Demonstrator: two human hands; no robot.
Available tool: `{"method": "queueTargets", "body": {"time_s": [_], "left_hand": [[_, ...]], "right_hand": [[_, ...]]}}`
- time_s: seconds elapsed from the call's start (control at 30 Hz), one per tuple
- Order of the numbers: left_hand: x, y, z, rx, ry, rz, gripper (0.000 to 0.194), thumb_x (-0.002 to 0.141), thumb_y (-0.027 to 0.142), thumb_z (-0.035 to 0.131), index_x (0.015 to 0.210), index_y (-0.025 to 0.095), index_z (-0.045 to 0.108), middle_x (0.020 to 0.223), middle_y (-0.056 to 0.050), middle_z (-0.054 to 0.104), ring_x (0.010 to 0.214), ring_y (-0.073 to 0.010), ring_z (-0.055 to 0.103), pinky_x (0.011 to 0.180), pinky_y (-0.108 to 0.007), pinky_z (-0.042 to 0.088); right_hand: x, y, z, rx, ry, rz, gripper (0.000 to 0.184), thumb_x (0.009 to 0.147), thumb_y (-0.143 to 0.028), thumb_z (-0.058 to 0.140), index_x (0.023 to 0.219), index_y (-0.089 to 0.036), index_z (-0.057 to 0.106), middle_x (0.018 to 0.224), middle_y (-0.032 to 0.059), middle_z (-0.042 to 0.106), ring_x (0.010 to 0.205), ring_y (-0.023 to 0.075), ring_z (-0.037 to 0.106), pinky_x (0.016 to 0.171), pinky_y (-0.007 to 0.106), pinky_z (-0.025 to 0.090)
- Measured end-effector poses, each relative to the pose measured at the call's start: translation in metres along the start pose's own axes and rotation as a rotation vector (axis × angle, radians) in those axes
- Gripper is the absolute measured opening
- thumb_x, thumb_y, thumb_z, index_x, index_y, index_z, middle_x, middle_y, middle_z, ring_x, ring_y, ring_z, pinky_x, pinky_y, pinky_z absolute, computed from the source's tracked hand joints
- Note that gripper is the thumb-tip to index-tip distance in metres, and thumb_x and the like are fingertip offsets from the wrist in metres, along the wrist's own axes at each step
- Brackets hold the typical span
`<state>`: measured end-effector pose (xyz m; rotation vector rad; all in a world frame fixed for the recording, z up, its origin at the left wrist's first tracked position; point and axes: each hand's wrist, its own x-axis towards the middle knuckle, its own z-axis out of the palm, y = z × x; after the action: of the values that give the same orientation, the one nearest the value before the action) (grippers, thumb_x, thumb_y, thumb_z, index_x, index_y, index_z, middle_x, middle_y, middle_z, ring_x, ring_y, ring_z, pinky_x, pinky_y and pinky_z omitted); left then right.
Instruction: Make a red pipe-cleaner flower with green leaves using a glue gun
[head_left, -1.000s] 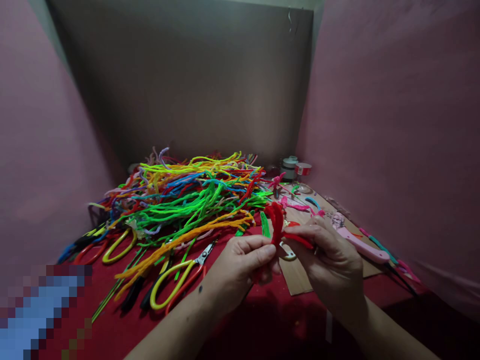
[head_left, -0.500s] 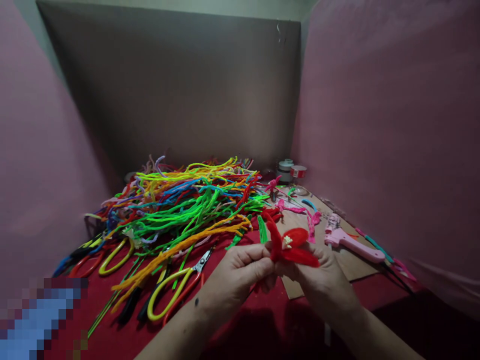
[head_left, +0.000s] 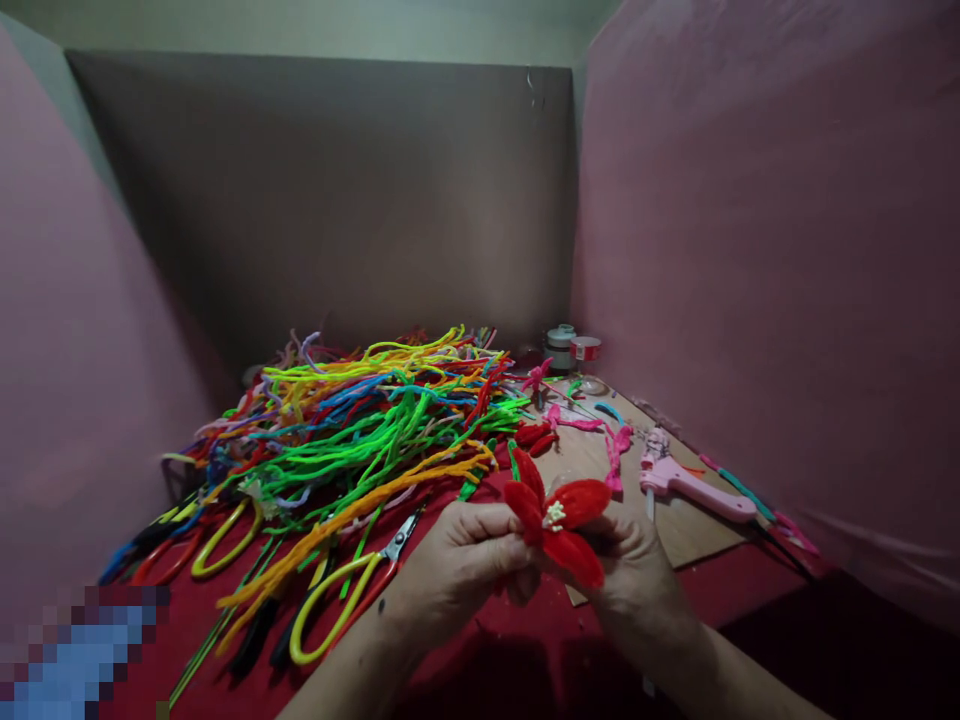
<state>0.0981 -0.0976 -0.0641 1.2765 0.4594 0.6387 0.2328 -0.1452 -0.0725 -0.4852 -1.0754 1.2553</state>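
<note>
A red fuzzy pipe-cleaner flower (head_left: 576, 502) with pale yellow stamens at its centre is held up between both hands, facing me. My left hand (head_left: 480, 555) pinches it at the left, by the base of a petal. From behind and below the right-hand petals, my right hand (head_left: 634, 575) grips the flower; its fingertips are largely hidden. Just beyond the flower lie more red petal pieces (head_left: 534, 438) and a pink pipe-cleaner piece (head_left: 618, 455).
A large heap of coloured pipe cleaners (head_left: 375, 430) fills the left and middle of the red-covered table. Yellow-and-red-handled scissors (head_left: 341, 590) lie near my left forearm. On a brown board (head_left: 705, 535) rests a pink glue gun (head_left: 694, 485). Jars (head_left: 559, 350) stand at the back.
The flower has turned so its face and spread petals show more fully towards me. Both hands keep their hold, and the whole view has shifted slightly.
</note>
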Motion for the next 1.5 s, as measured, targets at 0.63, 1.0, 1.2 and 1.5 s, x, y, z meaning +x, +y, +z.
{"method": "queueTargets", "body": {"time_s": [0.63, 1.0, 1.2, 1.5], "left_hand": [[-0.005, -0.005, 0.012, 0.682, 0.307, 0.453, 0.015, 0.083, 0.019, 0.052, 0.075, 0.020, 0.064, 0.064, 0.001, 0.055, 0.056, -0.0097, 0.048, 0.056, -0.020, 0.038], [-0.002, 0.003, 0.008, 0.231, 0.223, 0.123, 0.027, 0.082, 0.031, 0.055, 0.061, 0.014, 0.056, 0.054, 0.001, 0.051, 0.052, -0.0093, 0.045, 0.051, -0.021, 0.035], [0.000, -0.001, 0.005, -0.012, 0.095, 0.050, 0.027, 0.082, 0.032, 0.054, 0.064, 0.012, 0.057, 0.055, -0.001, 0.054, 0.049, -0.0084, 0.047, 0.049, -0.021, 0.033], [0.000, 0.001, 0.000, -0.098, 0.014, -0.037, 0.029, 0.074, 0.037, 0.063, 0.065, 0.010, 0.060, 0.052, -0.003, 0.056, 0.042, -0.0074, 0.047, 0.043, -0.019, 0.032]], "right_hand": [[0.009, 0.012, 0.012, -0.068, 0.368, -0.172, 0.006, 0.065, -0.017, 0.074, 0.066, -0.022, 0.072, 0.058, -0.0017, 0.063, 0.051, 0.0108, 0.052, 0.053, 0.024, 0.049], [0.007, 0.002, 0.006, -0.130, 0.111, 0.012, 0.008, 0.076, -0.024, 0.065, 0.072, -0.018, 0.069, 0.062, -0.0013, 0.057, 0.056, 0.0105, 0.055, 0.056, 0.024, 0.046], [0.010, -0.006, 0.002, 0.001, 0.002, 0.080, 0.014, 0.079, -0.029, 0.062, 0.080, -0.017, 0.069, 0.045, -0.0035, 0.056, 0.043, 0.0107, 0.056, 0.047, 0.023, 0.043], [0.012, 0.002, 0.000, 0.120, -0.043, 0.163, 0.010, 0.078, -0.024, 0.062, 0.074, -0.016, 0.065, 0.047, -0.0018, 0.061, 0.041, 0.0126, 0.059, 0.044, 0.023, 0.047]]}}
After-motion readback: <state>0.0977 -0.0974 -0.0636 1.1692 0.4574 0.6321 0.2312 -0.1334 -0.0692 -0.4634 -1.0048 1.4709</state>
